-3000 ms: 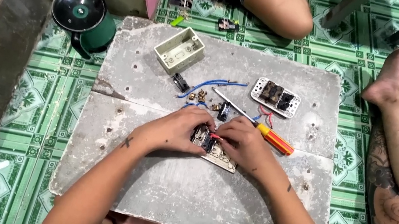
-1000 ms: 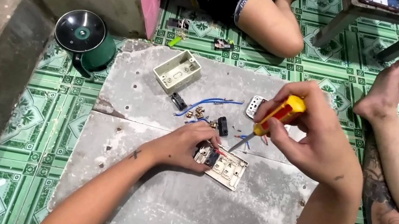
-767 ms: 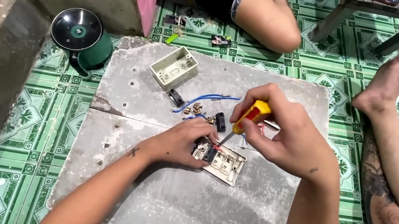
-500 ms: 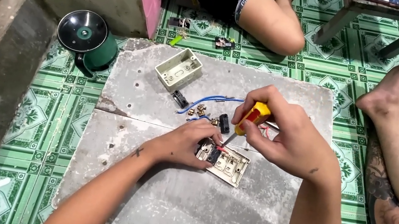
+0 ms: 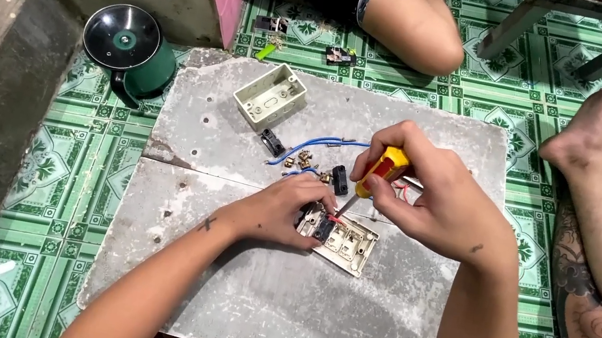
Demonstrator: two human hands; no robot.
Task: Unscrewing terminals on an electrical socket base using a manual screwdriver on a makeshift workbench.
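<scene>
A cream plastic switch plate (image 5: pixel 342 240) lies back-up at the middle of the frame on a rough grey concrete slab (image 5: pixel 253 301), its small terminals and a bit of red wire showing. The left hand (image 5: pixel 284 209) comes in from the lower left, palm down, fingers curled over the plate's left edge and pinning it flat. The right hand (image 5: pixel 428 196) reaches from the lower right, wrist bent, closed around the yellow-and-orange handle of a screwdriver (image 5: pixel 376 176); the thin shaft slants down-left to the plate, its tip hidden among the terminals beside the left fingertips.

Just above the hands lie blue wires (image 5: pixel 304 149), a few small brass fittings too tiny to make out, and a black clip. Further up sits an open, boxy beige mounting box (image 5: pixel 270 96). At the upper left a round dark-green horn speaker (image 5: pixel 128 48) rests on the glossy green patterned floor tiles (image 5: pixel 52 175).

Another person's bent knee (image 5: pixel 417 24) is cut off at the top edge, and a tattooed leg (image 5: pixel 596 271) runs down the right side.
</scene>
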